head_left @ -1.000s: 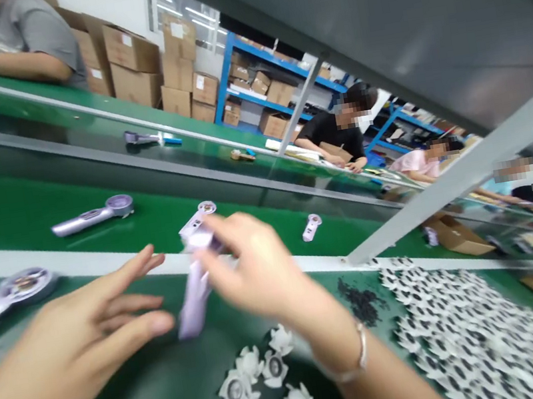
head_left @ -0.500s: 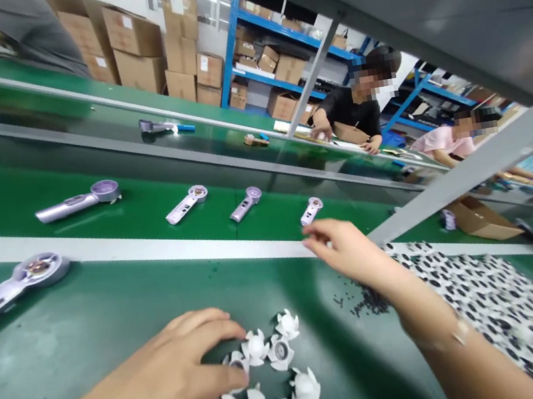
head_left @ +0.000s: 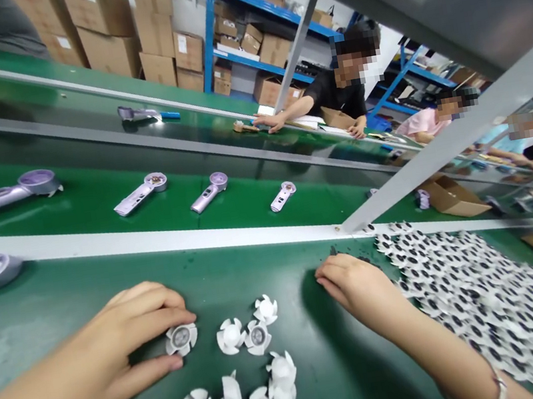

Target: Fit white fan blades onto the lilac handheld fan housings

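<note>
While the left hand pinches a white piece, the right hand curls, grip unclear —
one brush could scatter the printed pile.

Lilac handheld devices lie along a green conveyor belt. Beyond it, cardboard boxes stand stacked beside blue metal shelves. A co-worker in black reaches across a farther belt, and past them sits a person in pink, seemingly at another table.
</note>
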Available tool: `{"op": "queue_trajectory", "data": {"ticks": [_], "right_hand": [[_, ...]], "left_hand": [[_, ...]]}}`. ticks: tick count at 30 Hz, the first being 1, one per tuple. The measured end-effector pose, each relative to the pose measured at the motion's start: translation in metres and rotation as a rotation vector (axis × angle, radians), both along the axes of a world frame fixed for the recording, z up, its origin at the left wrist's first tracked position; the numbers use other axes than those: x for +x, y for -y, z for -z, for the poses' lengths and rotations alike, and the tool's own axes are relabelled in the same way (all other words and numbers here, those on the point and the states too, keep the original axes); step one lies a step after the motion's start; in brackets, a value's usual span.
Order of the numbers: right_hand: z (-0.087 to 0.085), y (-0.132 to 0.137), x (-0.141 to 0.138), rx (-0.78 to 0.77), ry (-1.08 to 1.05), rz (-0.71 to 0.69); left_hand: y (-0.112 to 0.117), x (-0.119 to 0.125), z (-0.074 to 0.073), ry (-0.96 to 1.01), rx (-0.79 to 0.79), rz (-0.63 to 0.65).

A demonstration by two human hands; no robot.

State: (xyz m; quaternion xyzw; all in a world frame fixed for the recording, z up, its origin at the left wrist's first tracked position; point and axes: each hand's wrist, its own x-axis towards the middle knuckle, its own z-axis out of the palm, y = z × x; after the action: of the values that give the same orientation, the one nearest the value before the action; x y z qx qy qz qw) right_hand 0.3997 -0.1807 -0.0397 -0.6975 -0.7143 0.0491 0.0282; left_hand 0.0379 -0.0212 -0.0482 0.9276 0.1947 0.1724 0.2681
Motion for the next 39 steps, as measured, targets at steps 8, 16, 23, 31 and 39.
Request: {"op": "queue_trajectory", "data": {"ticks": [8,16,23,31,39], "right_hand": [[-0.015,-0.032,-0.012,-0.081,-0.034,-0.028],[-0.058,-0.091,-0.151,0.070,-0.895,-0.290],[-0.049,-0.104,-0.174,0.064,-0.934,-0.335],[-0.051,-0.106,-0.170,0.120,-0.842,-0.389],[-0.045,-0.095,-0.167,0.248,-0.589,-0.588]], "left_hand": [[-0.004,-0.007,-0.006,-0.072,-0.210,-0.038],[0.003,-0.006,-0.036,0.217,-0.531,-0.230],[0.000,-0.011,-0.044,0.346,-0.509,-0.282],[0.002,-0.011,-0.041,0.389,-0.419,-0.287],[0.001,-0.013,-0.037,0.356,-0.386,-0.334]]}}
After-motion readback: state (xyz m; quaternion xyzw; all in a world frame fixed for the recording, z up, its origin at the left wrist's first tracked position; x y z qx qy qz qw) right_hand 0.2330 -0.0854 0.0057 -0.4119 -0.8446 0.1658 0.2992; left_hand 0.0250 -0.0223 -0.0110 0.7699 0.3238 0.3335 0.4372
